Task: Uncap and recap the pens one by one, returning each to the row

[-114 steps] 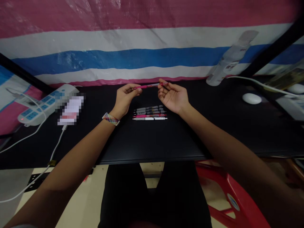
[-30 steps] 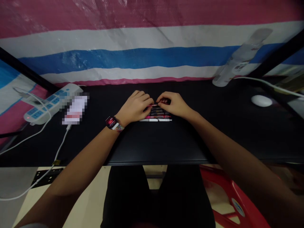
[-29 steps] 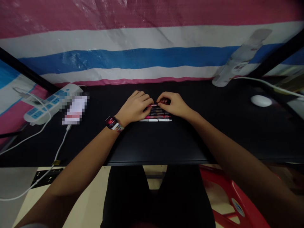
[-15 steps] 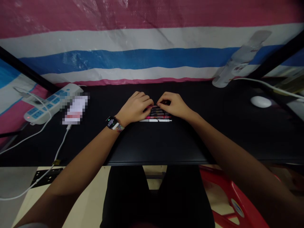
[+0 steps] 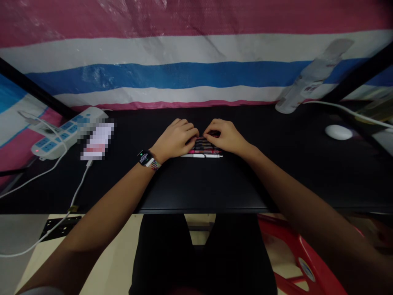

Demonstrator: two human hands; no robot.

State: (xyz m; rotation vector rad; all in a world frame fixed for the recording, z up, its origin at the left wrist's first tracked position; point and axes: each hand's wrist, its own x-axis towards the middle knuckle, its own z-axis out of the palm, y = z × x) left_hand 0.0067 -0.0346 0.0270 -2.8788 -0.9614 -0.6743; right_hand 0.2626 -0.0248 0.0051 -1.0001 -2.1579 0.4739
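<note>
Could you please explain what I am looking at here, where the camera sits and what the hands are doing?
There is no machine: the one picture comes from a camera worn on a person's head, looking forward and down at their own bare hands. The left hand, with a watch on its wrist, and the right hand rest together on a row of pens lying side by side on a black desk. The fingers cover the far pens, so whether they grip one is unclear. To the left lie a power strip and a blurred-out item on a cable; to the right are a white mouse and a leaning bottle.
</note>
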